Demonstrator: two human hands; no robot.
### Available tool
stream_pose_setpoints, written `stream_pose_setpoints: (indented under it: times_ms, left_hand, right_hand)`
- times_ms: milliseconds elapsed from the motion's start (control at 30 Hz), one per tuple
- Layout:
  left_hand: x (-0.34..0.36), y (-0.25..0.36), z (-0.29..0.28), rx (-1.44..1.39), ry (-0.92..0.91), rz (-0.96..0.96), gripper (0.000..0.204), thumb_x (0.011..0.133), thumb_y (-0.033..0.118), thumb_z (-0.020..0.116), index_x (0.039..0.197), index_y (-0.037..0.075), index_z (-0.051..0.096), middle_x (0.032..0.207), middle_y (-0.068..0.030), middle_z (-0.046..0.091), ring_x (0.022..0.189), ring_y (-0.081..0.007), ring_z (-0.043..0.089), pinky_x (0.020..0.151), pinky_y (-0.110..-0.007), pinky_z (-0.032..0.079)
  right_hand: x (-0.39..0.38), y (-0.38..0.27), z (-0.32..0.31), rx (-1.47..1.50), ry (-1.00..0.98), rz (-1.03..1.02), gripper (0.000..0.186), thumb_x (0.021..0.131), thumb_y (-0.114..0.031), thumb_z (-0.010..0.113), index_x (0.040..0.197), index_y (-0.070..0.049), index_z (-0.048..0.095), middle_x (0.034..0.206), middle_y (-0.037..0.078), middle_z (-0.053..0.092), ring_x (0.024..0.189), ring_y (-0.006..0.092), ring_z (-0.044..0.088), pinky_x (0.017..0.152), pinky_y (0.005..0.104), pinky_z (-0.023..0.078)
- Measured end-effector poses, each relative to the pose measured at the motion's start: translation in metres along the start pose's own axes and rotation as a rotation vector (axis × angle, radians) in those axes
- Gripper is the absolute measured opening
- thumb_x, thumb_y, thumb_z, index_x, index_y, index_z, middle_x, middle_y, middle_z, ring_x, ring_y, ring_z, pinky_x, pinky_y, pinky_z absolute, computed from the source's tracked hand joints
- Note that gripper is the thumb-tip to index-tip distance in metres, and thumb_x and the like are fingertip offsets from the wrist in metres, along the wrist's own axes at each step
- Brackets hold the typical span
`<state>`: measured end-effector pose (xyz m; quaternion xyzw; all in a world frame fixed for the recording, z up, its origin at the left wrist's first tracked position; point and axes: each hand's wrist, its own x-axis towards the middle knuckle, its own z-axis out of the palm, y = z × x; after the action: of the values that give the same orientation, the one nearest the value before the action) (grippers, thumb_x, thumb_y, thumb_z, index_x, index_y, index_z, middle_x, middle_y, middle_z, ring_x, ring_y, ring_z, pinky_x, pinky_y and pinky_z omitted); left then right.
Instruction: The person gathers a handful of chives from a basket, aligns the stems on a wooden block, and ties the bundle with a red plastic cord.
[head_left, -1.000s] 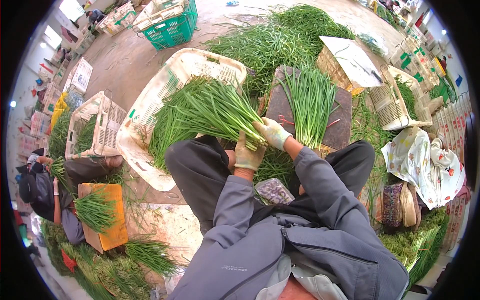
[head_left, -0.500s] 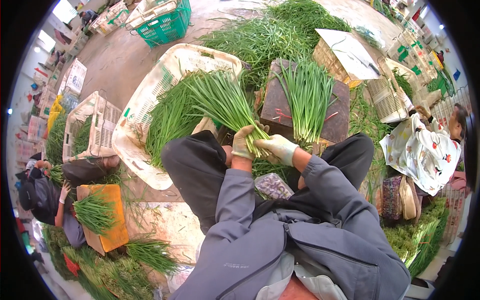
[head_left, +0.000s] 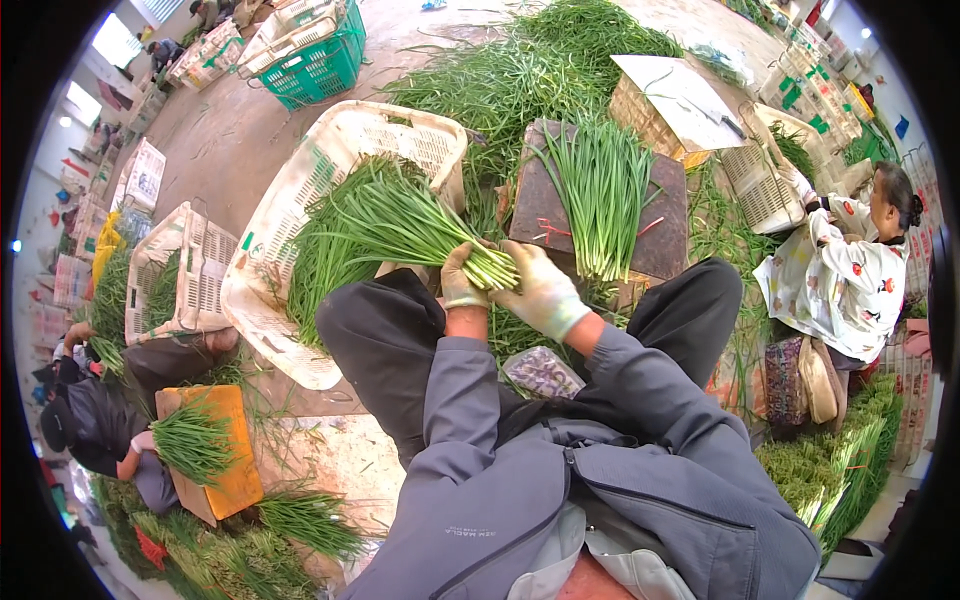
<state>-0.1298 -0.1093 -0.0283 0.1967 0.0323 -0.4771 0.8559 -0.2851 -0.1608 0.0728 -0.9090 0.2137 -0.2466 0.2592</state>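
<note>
A bunch of long green chive stalks [head_left: 410, 222] is gripped at its pale root end by both my gloved hands above my knees. My left hand [head_left: 460, 282] wraps the stalks from the left, and my right hand [head_left: 540, 290] closes on the same end from the right. The leafy tips fan out to the left over a tilted white plastic basket [head_left: 290, 200] that holds more greens. In front of me a brown board [head_left: 545, 205] carries a second loose bunch of chives [head_left: 600, 190].
A big heap of loose greens [head_left: 520, 70] lies beyond the board. A person in a patterned top [head_left: 850, 280] sits at the right by white crates [head_left: 760, 180]. Another person [head_left: 100, 430] works at an orange board [head_left: 225, 470] lower left. A green basket [head_left: 315, 65] stands far back.
The bunch in my hands has swung to the right and lifted a little, its root end now near the brown board. The camera view has tilted slightly.
</note>
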Motion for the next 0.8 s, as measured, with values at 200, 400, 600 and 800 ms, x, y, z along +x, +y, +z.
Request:
stream_pose_setpoints:
  times_ms: [200, 400, 600, 800]
  left_hand:
    - [-0.002, 0.010, -0.001, -0.017, 0.156, 0.090, 0.015, 0.083, 0.014, 0.064, 0.088, 0.000, 0.060, 0.081, -0.0173, 0.065, 0.076, -0.0332, 0.065, 0.075, -0.050, 0.057]
    - [-0.014, -0.030, 0.006, 0.197, 0.152, 0.069, 0.018, 0.087, 0.015, 0.060, 0.093, -0.002, 0.063, 0.085, -0.0172, 0.066, 0.077, -0.0340, 0.065, 0.076, -0.047, 0.055]
    - [-0.021, -0.069, 0.062, -0.114, 0.037, 0.019, 0.064, 0.101, 0.048, 0.041, 0.154, 0.017, 0.023, 0.156, -0.0038, 0.030, 0.141, -0.0224, 0.033, 0.115, -0.040, 0.029]
    - [0.034, -0.034, 0.113, 0.640, -0.361, 0.140, 0.086, 0.082, 0.041, 0.070, 0.148, 0.008, 0.025, 0.144, -0.0111, 0.043, 0.130, -0.0244, 0.046, 0.108, -0.040, 0.040]
  right_hand:
    - [-0.038, 0.034, -0.007, -0.221, -0.568, -0.030, 0.027, 0.090, -0.029, 0.061, 0.099, -0.003, 0.056, 0.079, 0.019, 0.067, 0.073, 0.0386, 0.067, 0.065, 0.0474, 0.054]
    - [0.041, 0.039, -0.057, 0.056, -0.446, 0.276, 0.094, 0.073, -0.055, 0.075, 0.136, 0.006, 0.041, 0.117, 0.029, 0.063, 0.107, 0.0421, 0.063, 0.093, 0.0420, 0.049]
    - [0.078, 0.022, -0.010, 0.421, -0.227, 0.214, 0.121, 0.063, -0.041, 0.087, 0.149, 0.005, 0.016, 0.134, 0.028, 0.053, 0.125, 0.0349, 0.054, 0.103, 0.0385, 0.045]
    - [0.125, 0.032, -0.076, 0.583, 0.219, -0.116, 0.096, 0.068, -0.020, 0.082, 0.144, -0.001, 0.027, 0.119, 0.018, 0.061, 0.110, 0.0265, 0.062, 0.095, 0.0367, 0.050]
